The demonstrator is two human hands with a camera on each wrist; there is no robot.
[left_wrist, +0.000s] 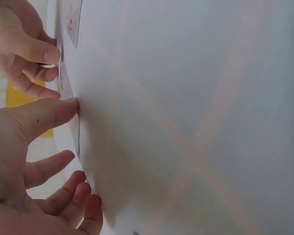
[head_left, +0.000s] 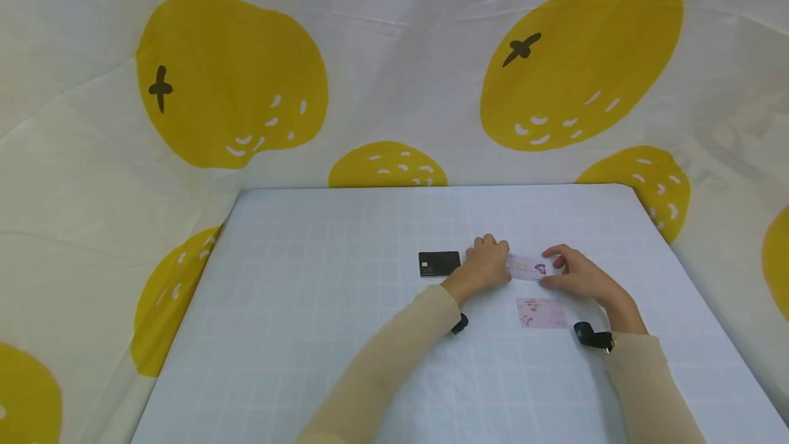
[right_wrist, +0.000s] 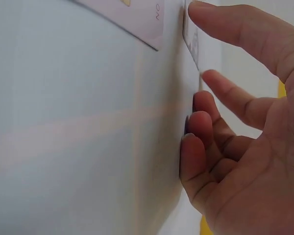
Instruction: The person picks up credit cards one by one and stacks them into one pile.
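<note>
A pale pink and white printed card (head_left: 524,268) lies low on the table between both hands. My left hand (head_left: 489,264) holds its left end, thumb at the near long edge; in the left wrist view the left thumb (left_wrist: 66,110) overlaps that edge. My right hand (head_left: 579,274) is spread at the card's right end, with thumb and index finger by its two corners. In the right wrist view, the other right fingers (right_wrist: 193,156) rest at the table surface. Just left of the left hand lies a black card (head_left: 440,264) marked VIP. A pink card (head_left: 541,312) lies nearer me.
The table (head_left: 296,321) has a pale checked cover. Behind it and at its sides hangs a white cloth (head_left: 394,74) with large yellow fruit prints. Black straps with cameras (head_left: 593,336) sit at the wrists, below beige sleeves (head_left: 394,355).
</note>
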